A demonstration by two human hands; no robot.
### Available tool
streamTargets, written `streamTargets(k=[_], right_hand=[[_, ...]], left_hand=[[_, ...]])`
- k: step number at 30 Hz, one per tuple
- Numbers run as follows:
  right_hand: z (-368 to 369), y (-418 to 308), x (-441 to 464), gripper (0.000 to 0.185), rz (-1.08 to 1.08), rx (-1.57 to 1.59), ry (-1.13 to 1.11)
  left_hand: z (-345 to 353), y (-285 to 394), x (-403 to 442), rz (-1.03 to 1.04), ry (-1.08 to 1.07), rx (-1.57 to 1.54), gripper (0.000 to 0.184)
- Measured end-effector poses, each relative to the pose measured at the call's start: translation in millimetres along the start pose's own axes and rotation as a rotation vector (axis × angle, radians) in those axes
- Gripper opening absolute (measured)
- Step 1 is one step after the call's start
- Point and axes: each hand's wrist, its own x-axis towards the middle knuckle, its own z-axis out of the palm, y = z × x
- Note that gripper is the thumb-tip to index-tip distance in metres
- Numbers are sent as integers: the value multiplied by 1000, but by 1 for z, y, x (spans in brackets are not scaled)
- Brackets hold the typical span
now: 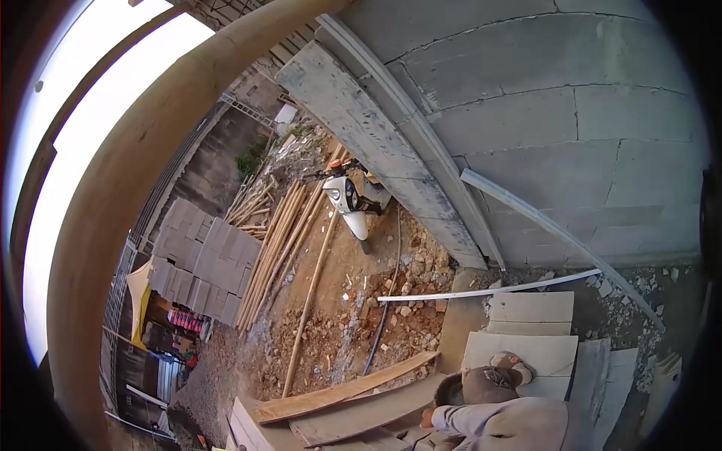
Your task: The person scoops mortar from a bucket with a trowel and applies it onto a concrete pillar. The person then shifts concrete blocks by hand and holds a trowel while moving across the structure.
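Neither of my hands shows in the view. At the bottom, another person in a grey long sleeve (481, 419) is seen from above, with a hand (428, 418) beside a dark bucket-like container (450, 391). A brown shape (487, 385) lies next to the container; I cannot make out exactly what it is. Pale flat boards (519, 347) lie on the ground by this person. Wooden planks (346, 392) lie to the left. A thick wooden pole (113, 195) passes close to the camera on the left.
A grey block wall (556, 113) fills the upper right, with a long board (376, 150) leaning along it. A white metal strip (489, 293) crosses the rubble. Beyond are a motorbike (347, 199), bamboo poles (277, 252) and stacked grey blocks (207, 259).
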Motion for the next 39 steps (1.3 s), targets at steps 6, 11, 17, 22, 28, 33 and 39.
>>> streamTargets(k=[6,11,17,22,28,33,39], right_hand=[[-120,0,-132,51,244,19,410],[-178,55,-185,47,361,-202,555],[-247,65,-178,53,269,-216,570],[-237,67,-194,54,200,244,603],[-140,127,-162,48,329,297,206],[-91,117,-122,57,213,-23,-82],[-32,127,-54,52,10,-502,-302]], left_hand=[[-38,174,-149,517,-557,-409,55],[-150,212,-148,475,-135,-856,43],[-114,220,-139,229,67,-1058,36],[-34,236,-217,354,-530,-329,37],[-22,279,-214,167,-774,-263,39],[-39,295,-129,66,-471,-302,33],[-93,193,20,191,106,169,32]])
